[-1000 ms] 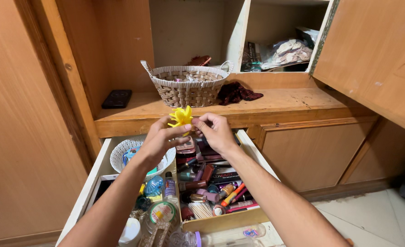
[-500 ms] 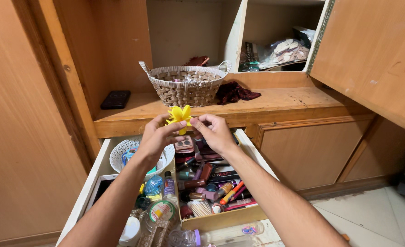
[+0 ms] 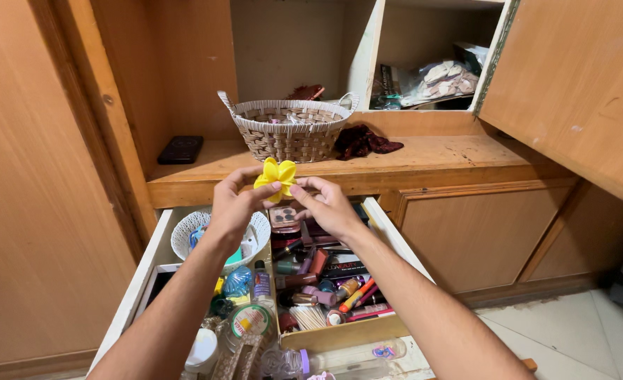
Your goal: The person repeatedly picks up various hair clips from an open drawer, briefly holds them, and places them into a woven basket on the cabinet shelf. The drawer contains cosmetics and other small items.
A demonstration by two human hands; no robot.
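Your left hand (image 3: 235,202) and right hand (image 3: 327,205) raised over open drawer (image 3: 396,239), both pinching yellow flower-shaped hair clip (image 3: 277,175) between fingertips. Clip sits between your hands, in front of shelf edge. Below your hands: drawer crammed with cosmetics (image 3: 322,278), lipsticks, small bottles; white lattice bowl (image 3: 185,236) at its left rear. On wooden shelf (image 3: 452,156) behind: woven basket (image 3: 288,130), dark red cloth (image 3: 364,141) just beside it, black flat object (image 3: 180,149) far left.
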